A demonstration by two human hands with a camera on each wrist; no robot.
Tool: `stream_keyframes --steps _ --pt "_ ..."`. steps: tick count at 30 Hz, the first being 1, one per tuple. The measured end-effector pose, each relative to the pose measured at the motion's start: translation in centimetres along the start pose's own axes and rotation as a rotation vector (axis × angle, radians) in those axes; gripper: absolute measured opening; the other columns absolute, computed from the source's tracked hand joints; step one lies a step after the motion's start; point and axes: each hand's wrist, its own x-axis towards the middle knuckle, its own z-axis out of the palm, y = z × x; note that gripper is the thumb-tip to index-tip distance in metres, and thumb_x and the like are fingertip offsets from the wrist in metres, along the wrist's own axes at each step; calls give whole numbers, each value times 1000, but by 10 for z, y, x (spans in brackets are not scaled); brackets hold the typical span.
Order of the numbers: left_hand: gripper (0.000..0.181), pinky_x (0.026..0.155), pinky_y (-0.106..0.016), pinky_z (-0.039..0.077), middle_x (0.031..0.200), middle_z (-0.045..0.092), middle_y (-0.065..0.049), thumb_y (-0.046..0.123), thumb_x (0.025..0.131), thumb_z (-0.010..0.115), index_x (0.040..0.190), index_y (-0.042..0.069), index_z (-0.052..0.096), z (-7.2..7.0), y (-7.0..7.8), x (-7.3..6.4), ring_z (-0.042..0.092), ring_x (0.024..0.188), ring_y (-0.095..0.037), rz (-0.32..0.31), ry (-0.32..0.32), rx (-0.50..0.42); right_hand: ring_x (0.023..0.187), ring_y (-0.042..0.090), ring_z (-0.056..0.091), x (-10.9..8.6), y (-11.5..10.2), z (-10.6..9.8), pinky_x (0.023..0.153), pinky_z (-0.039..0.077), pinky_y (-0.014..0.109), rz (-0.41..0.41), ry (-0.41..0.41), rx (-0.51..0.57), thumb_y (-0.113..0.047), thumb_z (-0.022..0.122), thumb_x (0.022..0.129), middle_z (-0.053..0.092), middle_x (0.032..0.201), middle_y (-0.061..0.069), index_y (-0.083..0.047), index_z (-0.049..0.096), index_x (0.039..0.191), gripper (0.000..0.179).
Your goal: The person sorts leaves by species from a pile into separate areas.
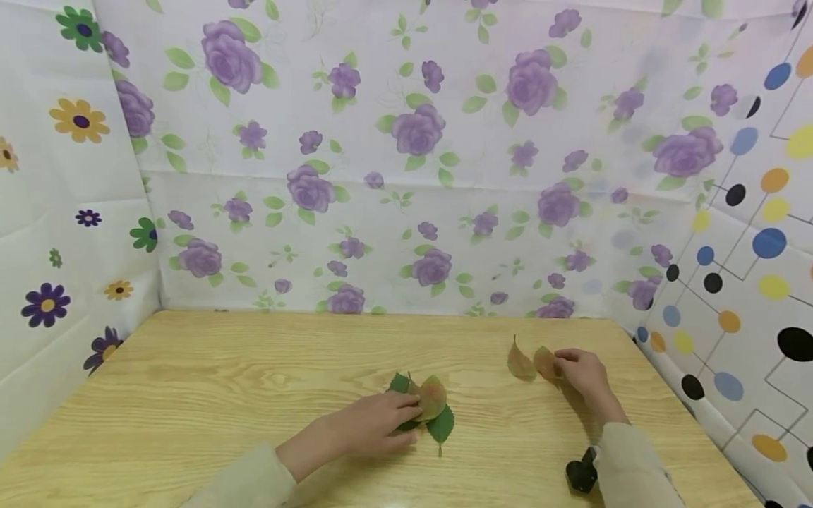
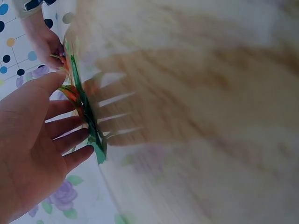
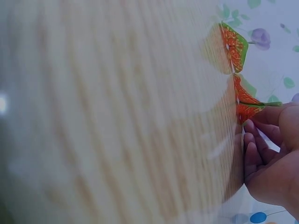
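Near the middle of the table, my left hand (image 1: 383, 425) rests over a small group of leaves, fingers nearly straight. Beside its fingertips are an orange-green leaf (image 1: 435, 395), a green leaf (image 1: 441, 427) with a toothed edge, and another green leaf (image 1: 399, 382) partly covered by the hand. At the back right, my right hand (image 1: 586, 375) pinches the edge of a reddish-orange leaf (image 1: 545, 362) between thumb and fingers; the right wrist view shows that leaf (image 3: 245, 99) standing bent up off the tabletop. Left of it lies a similar leaf (image 1: 520, 363), stem pointing away.
The wood-grain table (image 1: 254, 367) has a flowered white cloth (image 1: 375, 233) hanging behind it. A dotted cloth (image 1: 718, 353) rises on the right, another flowered cloth (image 1: 57, 367) on the left. By the right sleeve is a small black object (image 1: 581, 475).
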Motion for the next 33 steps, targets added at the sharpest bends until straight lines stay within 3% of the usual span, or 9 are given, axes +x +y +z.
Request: stream_keyframes --steps 10,17,21,27,33 --pt "49 102 -33 42 143 46 -16 35 101 51 136 0 53 4 -2 -3 47 128 -25 14 -11 9 115 48 48 0 -7 -8 92 44 54 3 -46 -25 -16 49 97 46 133 35 12 52 129 43" --pt "50 102 -34 41 144 45 -16 35 101 50 136 0 53 5 -2 -4 47 129 -25 11 -11 15 115 49 49 -8 -30 -6 91 46 55 -147 -24 -79 -11 47 97 52 127 34 13 51 128 39" --pt "50 103 -35 41 144 44 -15 35 102 49 137 0 52 5 -2 -4 46 129 -25 6 -18 16 96 42 56 -14 -51 5 80 50 50 -236 -18 -111 -9 49 92 54 123 34 11 55 126 40" --pt "49 103 -34 41 144 45 -16 35 102 49 136 0 52 4 -2 -4 46 129 -25 9 -16 21 103 38 57 -23 -74 30 82 51 49 -363 -44 -146 -8 57 94 60 118 26 8 61 121 31" --pt "49 102 -33 42 143 46 -16 36 102 49 135 0 53 5 -1 -3 47 129 -25 17 -10 45 89 25 65 -34 -92 60 72 55 38 -451 -161 -129 -7 63 92 69 100 11 4 66 113 24"
